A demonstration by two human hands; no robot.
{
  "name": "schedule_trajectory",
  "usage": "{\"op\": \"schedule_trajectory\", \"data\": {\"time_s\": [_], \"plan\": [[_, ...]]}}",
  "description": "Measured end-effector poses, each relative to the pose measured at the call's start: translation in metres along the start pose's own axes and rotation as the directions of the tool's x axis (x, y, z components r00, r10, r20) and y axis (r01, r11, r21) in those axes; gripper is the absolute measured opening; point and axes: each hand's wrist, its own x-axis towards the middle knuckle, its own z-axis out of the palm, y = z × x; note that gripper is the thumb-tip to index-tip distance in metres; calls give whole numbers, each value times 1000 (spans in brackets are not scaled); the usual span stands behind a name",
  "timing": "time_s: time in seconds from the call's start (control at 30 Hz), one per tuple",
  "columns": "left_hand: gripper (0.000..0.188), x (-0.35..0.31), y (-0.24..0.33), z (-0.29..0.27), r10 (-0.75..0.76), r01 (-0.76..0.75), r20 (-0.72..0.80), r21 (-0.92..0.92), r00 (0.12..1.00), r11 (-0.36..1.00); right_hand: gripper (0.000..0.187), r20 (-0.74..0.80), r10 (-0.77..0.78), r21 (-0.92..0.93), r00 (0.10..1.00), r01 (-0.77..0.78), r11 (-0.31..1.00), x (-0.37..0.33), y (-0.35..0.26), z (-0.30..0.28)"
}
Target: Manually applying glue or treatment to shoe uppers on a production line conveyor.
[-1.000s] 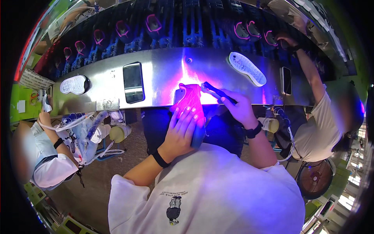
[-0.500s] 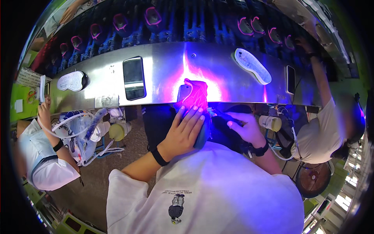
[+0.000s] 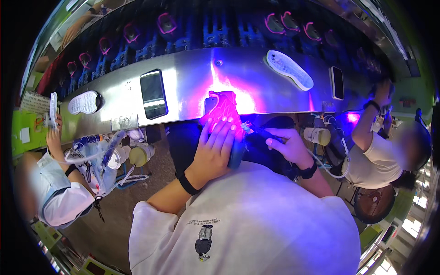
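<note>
Under a strong pink-violet glow at the table's near edge lies a shoe upper (image 3: 223,103), its outline coloured pink by the light. My left hand (image 3: 214,142) rests over it with fingers stretched along its surface, holding it; the thumb is hidden. A dark part of the shoe shows below the fingers, close to my shirt. My right hand (image 3: 292,145) is closed round a slim dark-handled tool (image 3: 263,133). The tool's tip points left and is close beside the shoe; whether it touches cannot be made out.
On the metal table (image 3: 183,68) lie a white shoe sole (image 3: 289,69), another sole (image 3: 84,102) and two phones, one black (image 3: 154,94), one narrower (image 3: 337,82). Behind runs a dark conveyor carrying several shoe pieces (image 3: 166,23). Co-workers sit left (image 3: 68,192) and right (image 3: 373,158). Pale pots (image 3: 141,155) hang below the edge.
The conveyor pieces and the table things have shifted a little left in the picture. The right co-worker's arm has drawn back from the conveyor. My hands keep nearly the same hold.
</note>
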Motion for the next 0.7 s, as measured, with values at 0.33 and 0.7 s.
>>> {"op": "schedule_trajectory", "data": {"time_s": [0.33,0.7], "plan": [[77,30,32,3,-78,80,-19,169,997,982,37,-62,-19,-13,998,19,1000,-29,-8,-8],[72,67,49,8,-135,141,-46,189,990,972,35,-154,-83,20,985,87,996,-48,1,-16]]}}
